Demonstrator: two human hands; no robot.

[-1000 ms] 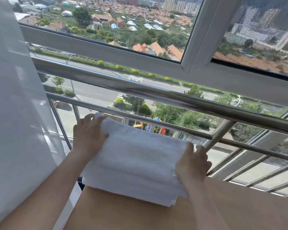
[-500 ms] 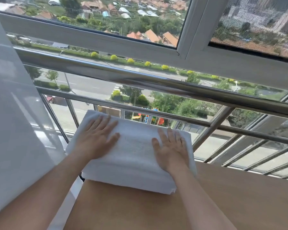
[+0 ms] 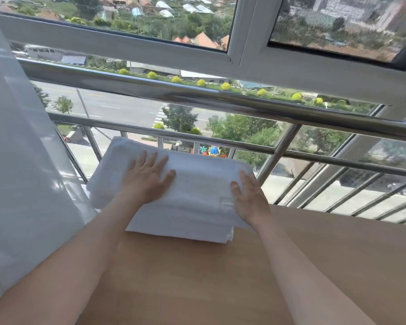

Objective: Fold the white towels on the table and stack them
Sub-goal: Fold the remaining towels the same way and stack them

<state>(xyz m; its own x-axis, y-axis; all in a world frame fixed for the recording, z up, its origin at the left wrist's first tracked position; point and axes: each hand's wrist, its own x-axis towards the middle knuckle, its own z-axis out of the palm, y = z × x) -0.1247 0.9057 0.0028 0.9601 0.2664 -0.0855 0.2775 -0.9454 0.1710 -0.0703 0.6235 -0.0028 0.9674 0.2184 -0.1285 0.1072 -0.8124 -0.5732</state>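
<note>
A stack of folded white towels (image 3: 197, 184) lies at the far left corner of the wooden table (image 3: 244, 277), its left end hanging past the table's edge. My left hand (image 3: 148, 177) lies flat on top of the stack, fingers straight and spread. At the stack's right end my right hand (image 3: 249, 195) presses down with straight fingers. Layered towel edges show at the stack's near right corner.
A steel railing (image 3: 220, 99) with vertical bars runs right behind the towels, in front of the window. A white curtain (image 3: 21, 160) hangs at the left beside the table. The table's bare wood stretches toward me and to the right.
One second ago both hands gripped the towel's ends and lowered it. Now both lie flat on top, the left hand slid toward the middle and the right hand toward the right end.
</note>
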